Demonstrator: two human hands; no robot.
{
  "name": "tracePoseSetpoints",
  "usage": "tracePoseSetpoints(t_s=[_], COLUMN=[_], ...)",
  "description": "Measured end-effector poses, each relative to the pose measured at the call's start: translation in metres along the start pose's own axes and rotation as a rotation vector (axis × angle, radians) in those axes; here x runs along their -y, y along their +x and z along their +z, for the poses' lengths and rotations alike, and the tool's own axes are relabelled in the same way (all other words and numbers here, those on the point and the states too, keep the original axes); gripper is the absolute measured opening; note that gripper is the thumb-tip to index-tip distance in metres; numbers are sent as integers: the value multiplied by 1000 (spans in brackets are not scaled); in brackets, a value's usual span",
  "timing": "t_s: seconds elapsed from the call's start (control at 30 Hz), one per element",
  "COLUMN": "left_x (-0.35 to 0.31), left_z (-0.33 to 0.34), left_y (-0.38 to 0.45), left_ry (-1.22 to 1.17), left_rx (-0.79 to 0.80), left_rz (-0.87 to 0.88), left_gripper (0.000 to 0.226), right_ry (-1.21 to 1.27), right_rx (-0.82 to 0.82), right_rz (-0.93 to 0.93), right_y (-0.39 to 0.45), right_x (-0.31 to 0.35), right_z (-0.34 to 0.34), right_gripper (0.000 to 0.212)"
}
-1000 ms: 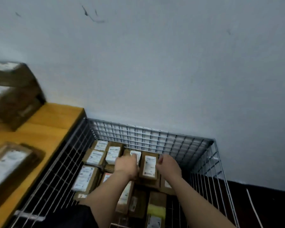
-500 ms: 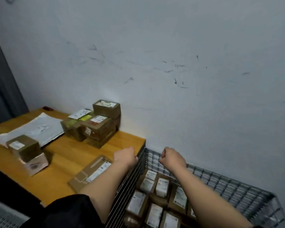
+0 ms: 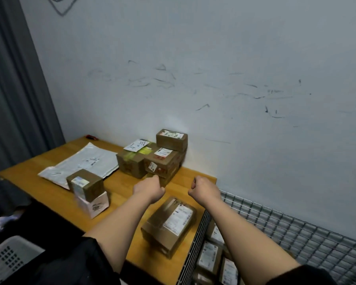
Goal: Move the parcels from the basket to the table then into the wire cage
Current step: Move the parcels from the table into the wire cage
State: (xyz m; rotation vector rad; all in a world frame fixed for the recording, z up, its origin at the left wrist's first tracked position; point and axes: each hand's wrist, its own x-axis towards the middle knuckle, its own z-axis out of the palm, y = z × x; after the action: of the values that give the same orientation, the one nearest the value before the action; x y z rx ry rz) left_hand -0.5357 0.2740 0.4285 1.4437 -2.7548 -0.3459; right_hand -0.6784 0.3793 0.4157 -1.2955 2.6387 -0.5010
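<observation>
My left hand (image 3: 150,189) and my right hand (image 3: 203,189) hover over the wooden table (image 3: 39,183), both with curled fingers and holding nothing. The left hand's knuckles are close to the foot of a stack of brown parcels (image 3: 162,159) against the wall; I cannot tell whether they touch. A labelled brown parcel (image 3: 171,225) lies between my forearms at the table's right edge. The wire cage (image 3: 296,229) stands right of the table, with several labelled parcels (image 3: 210,254) inside. A corner of the pale perforated basket (image 3: 6,258) shows at the bottom left.
On the table's left half, a small brown box (image 3: 84,185) sits on a white box (image 3: 95,204), and a flat white mailer bag (image 3: 84,163) lies behind them. A grey curtain (image 3: 12,89) hangs at the left, and the scuffed wall runs behind everything.
Both hands rose out of the wire cage, empty, and swung left to above the table. My view turned left from the cage to the table.
</observation>
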Motion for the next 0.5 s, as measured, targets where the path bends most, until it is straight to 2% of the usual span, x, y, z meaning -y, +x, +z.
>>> tracePoseSetpoints(t_s=[0.17,0.5], left_x=[28,57], left_z=[-11,-35], left_y=[12,53], left_ry=[-26,-73], left_rx=[-33,-94], left_rz=[-47,-117], left_gripper=[30,28], right_ry=[31,7], right_rx=[-4,-27], right_rz=[-46,-124], right_y=[28,92], right_x=[30,61], right_z=[3,1], right_gripper=[14,28])
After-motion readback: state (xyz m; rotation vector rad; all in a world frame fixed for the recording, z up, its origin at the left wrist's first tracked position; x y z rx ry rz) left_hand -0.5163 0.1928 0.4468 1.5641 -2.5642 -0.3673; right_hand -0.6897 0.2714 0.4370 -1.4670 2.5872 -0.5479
